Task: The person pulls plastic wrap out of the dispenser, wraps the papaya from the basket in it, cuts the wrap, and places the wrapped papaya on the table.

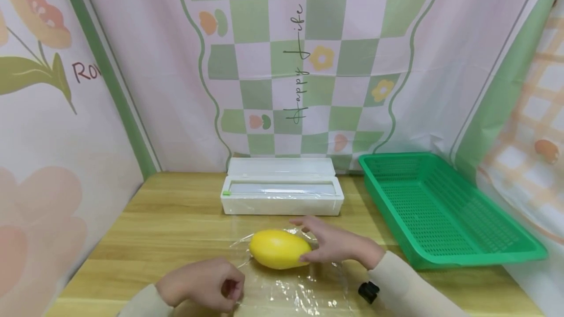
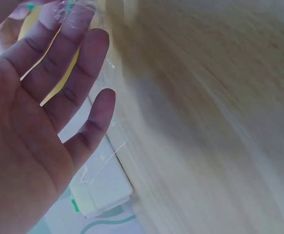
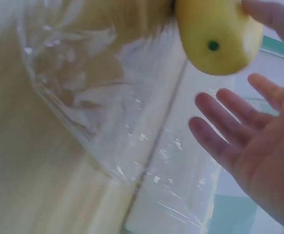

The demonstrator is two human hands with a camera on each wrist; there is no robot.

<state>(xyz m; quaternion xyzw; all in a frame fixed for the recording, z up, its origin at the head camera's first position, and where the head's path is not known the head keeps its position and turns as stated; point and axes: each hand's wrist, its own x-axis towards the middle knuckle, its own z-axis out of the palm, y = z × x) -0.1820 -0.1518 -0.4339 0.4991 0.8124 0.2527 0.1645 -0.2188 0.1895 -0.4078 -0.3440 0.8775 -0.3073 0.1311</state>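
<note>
A smooth yellow mango (image 1: 279, 249) lies on a sheet of clear plastic wrap (image 1: 291, 293) spread on the table. At the left edge of that sheet, my left hand (image 1: 204, 283) has its fingers bent toward the thumb. Film (image 2: 76, 20) bunches at its fingertips in the left wrist view, pinched there. My right hand (image 1: 332, 242) is at the mango's right end, its thumb against the fruit and the other fingers spread. The right wrist view shows a green dot on the mango's end (image 3: 214, 46) and its fingers apart from the fruit.
Behind the mango stands a white wrap dispenser box (image 1: 282, 206) with its lid raised and film trailing from it. A green plastic basket (image 1: 387, 214) sits to the right. Beside my right sleeve lies a small black object (image 1: 368, 291). Patterned curtains (image 1: 291, 62) hang at the back and sides.
</note>
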